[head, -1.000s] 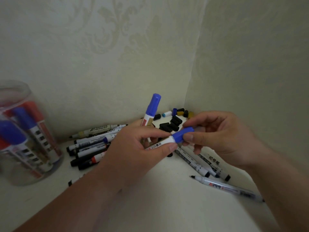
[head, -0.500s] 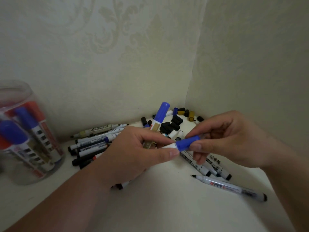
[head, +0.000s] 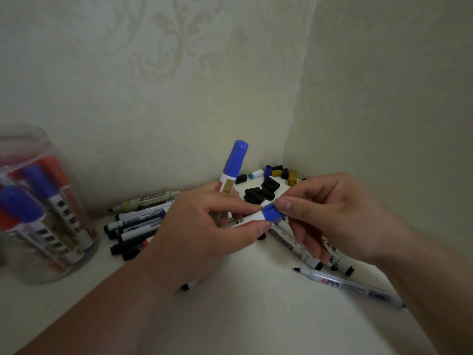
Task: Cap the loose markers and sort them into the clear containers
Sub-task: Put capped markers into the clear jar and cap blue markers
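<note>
Since the earlier frame, the second marker point(head: 234, 167) held in the left hand point(head: 202, 234) has been swung from a rightward lean to nearly upright, and the right hand point(head: 335, 219) has been brought closer to the left.

The blue cap point(head: 271, 214) is pinched between the right thumb and forefinger, so that grip is clamped on the cap. The cap is seated on the end of the white marker point(head: 249, 219), whose barrel is clamped in the left thumb-and-forefinger grip. Both are held above the counter point(head: 256, 316), in front of the wall corner. The second marker (blue cap up, white barrel, gold band) is gripped deeper in the same left hand. Small print on the white marker cannot be read.

Beneath the right hand, uncapped markers point(head: 294, 245) are laid on the counter, their black print illegible. Nearer the camera, a grey marker point(head: 358, 288) bears red lettering, too blurred to read. Behind the hands, loose caps point(head: 261, 192) are scattered in the corner (mostly black, some gold, one light blue). To the left, a pile of markers point(head: 135, 226) is laid by the wall, and "PERMANENT" can be read on the pale marker point(head: 153, 198) at its back. At far left a clear container point(head: 15, 139) is stood, and stored markers point(head: 35, 203) with blue and red caps are leaned inside it, caps up.
</note>
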{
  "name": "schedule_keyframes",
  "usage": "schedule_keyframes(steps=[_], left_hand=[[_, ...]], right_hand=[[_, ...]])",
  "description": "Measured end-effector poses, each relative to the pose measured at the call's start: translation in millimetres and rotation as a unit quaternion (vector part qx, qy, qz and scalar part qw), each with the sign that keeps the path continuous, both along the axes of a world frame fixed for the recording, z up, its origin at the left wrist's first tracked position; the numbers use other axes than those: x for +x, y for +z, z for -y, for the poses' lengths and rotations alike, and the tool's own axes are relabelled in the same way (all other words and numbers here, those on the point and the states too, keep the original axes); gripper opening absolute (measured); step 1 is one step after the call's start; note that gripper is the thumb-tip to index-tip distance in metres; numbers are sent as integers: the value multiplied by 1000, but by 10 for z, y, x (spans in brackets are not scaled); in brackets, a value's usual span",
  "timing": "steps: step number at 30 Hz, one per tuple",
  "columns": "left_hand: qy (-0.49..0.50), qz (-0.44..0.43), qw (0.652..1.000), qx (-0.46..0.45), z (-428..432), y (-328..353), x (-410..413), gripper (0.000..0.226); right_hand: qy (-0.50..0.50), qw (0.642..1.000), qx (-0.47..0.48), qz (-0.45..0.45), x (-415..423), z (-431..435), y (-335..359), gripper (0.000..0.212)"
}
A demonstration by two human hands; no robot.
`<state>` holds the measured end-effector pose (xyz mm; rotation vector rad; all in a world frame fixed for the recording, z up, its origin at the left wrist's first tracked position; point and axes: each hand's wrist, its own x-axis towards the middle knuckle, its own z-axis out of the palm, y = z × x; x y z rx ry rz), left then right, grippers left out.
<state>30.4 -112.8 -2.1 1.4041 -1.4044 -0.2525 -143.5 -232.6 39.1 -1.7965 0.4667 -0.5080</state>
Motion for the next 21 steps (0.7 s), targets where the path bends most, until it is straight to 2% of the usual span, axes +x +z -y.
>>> schedule_keyframes(steps=[4,6,8,10,12,14,17,19,21], left_hand=[[23,24,999,-7,2,-18,-1,19],[24,-21,999,0,19,-12,-33,19],[14,-107,994,26,38,24,-89,18],[-27,-172,982,69,47,40,-136,19],[-54,-158,981,95,49,18,-167,17],[-37,-99,990,89,59,-33,-167,40],[-44,-76,994,63,59,-75,-192,88],[-48,-81,994,54,59,-83,-214,94],[-30,-95,994,45,67,-94,-219,77]], right_hand=[[-31,999,35,5,28,-23,-24,37],[-47,997,54,18,47,-31,-44,36],[-60,993,83,56,89,-49,-77,30],[-51,988,107,99,145,-79,-134,23],[-35,984,124,123,190,-101,-198,16],[-44,981,134,131,210,-99,-233,14],[-84,982,113,128,210,-76,-257,16],[-99,983,92,128,210,-85,-268,20],[-102,980,92,140,212,-108,-274,22]])
